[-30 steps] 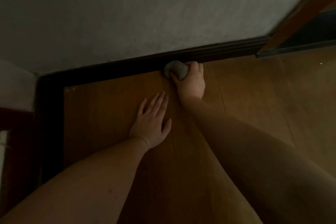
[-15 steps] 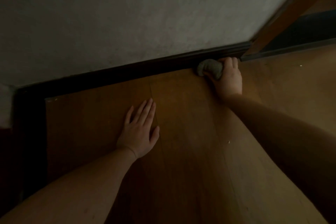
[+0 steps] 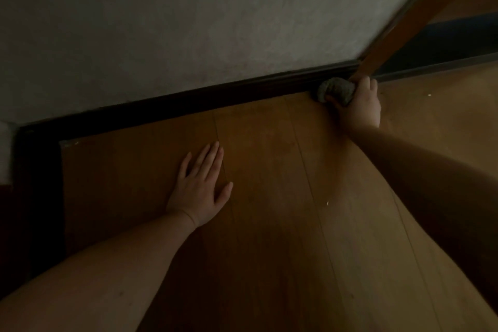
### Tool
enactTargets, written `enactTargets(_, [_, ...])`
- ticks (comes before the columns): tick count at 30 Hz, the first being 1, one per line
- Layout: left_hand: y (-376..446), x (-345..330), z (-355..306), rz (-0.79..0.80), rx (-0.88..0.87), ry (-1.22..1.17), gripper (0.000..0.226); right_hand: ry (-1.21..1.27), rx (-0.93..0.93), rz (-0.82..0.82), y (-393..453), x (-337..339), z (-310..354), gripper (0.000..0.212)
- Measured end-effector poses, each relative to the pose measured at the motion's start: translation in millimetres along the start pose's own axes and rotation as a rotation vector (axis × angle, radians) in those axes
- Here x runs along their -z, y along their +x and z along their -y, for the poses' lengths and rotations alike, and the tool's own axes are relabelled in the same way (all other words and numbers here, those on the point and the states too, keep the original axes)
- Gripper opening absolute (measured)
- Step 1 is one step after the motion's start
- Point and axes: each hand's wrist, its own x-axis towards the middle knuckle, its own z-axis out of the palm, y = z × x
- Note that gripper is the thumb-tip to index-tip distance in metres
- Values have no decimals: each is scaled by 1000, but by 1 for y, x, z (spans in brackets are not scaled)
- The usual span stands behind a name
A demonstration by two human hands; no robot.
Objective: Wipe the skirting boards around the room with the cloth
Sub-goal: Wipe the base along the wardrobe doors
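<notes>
The right hand (image 3: pixel 361 105) grips a balled grey cloth (image 3: pixel 335 91) against the dark skirting board (image 3: pixel 215 96) at its right end, beside the wooden door frame (image 3: pixel 404 21), while the left hand (image 3: pixel 200 188) rests flat, fingers straight, on the wooden floor (image 3: pixel 269 224).

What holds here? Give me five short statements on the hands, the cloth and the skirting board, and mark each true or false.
1. The right hand grips a balled grey cloth. True.
2. The cloth lies against the dark skirting board, beside the wooden door frame. True.
3. The left hand holds a second cloth. False: it rests flat on the wooden floor, fingers straight.
4. The two hands touch. False: bare floor lies between them.
5. The cloth is at the left corner of the room. False: it is at the board's right end.
</notes>
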Motion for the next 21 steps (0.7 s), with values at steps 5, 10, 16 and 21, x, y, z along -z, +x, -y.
enactTargets(5, [0,-2,0,-5,-3,2,77,25,-159,-52,4,19,-9,54])
enactTargets(10, [0,-3,0,-9,-1,17,77,91,-156,-87,-15,13,11,55])
enactTargets(16, [2,-2,-3,-9,-2,17,74,216,67,60,-66,-45,93,52])
enactTargets(21, [0,1,-3,2,2,34,73,260,213,166,-96,-88,154,49])
